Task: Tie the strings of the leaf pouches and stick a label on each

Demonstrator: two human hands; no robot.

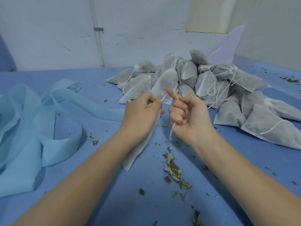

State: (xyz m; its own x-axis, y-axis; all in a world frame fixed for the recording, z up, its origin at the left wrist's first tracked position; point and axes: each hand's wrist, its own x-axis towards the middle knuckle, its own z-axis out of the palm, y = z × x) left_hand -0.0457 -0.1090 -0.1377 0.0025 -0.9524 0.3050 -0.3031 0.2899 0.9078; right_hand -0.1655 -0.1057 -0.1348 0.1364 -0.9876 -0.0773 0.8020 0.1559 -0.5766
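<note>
Two bare hands meet above the blue table (228, 160). The left hand (141, 111) has its fingers curled round the neck of a white pouch (138, 150), whose body hangs down below the wrist to the table. The right hand (189, 115) is fisted round the pouch's white string (172, 131), with the forefinger raised; the string runs over that finger across to the left hand, and its loose end dangles under the fist. Just behind the hands lies a heap of filled pouches (211, 82), many with strings trailing, spreading toward the right edge. Crumbled dry leaves (173, 170) lie scattered on the table between the forearms. To the left, well apart from the heap, sits a tangle of pale blue fabric strips (32, 124). A white pipe (97, 38) runs up the wall behind.
</note>
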